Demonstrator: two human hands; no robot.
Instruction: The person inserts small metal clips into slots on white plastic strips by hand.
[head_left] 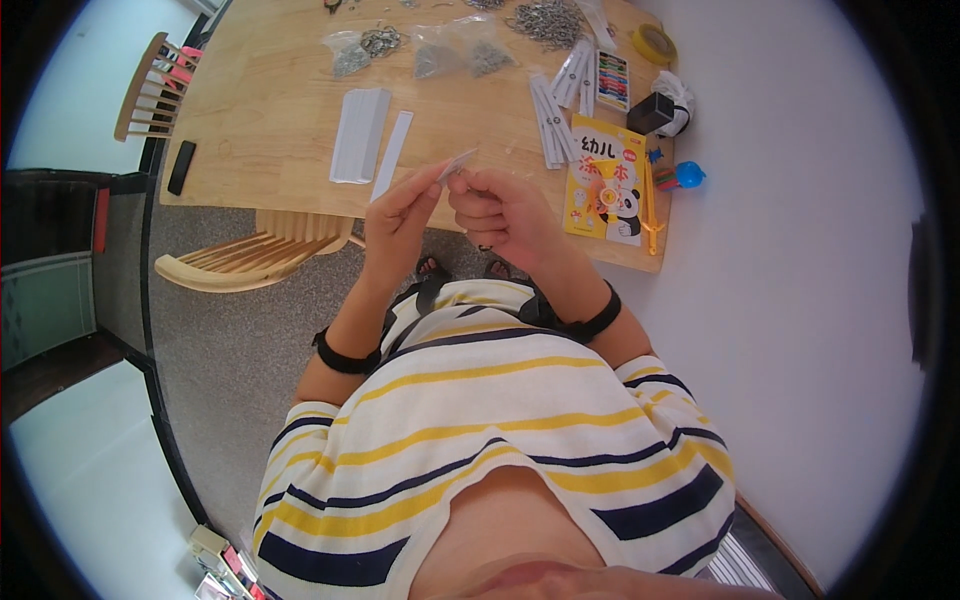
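Whitish flat piece (459, 161) was pinched by left hand (401, 213) and right hand (508, 212) above pale wooden table (260, 115); speckled grey floor (240, 335) lay below.

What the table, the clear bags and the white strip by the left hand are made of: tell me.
Table: wood with a smooth, lightly glossy finish, judging by its pale grain and sheen.
Bags: thin, shiny plastic; contents show through.
White strip: probably paper or card, matt, since it looks flat and plain, though plastic is possible.
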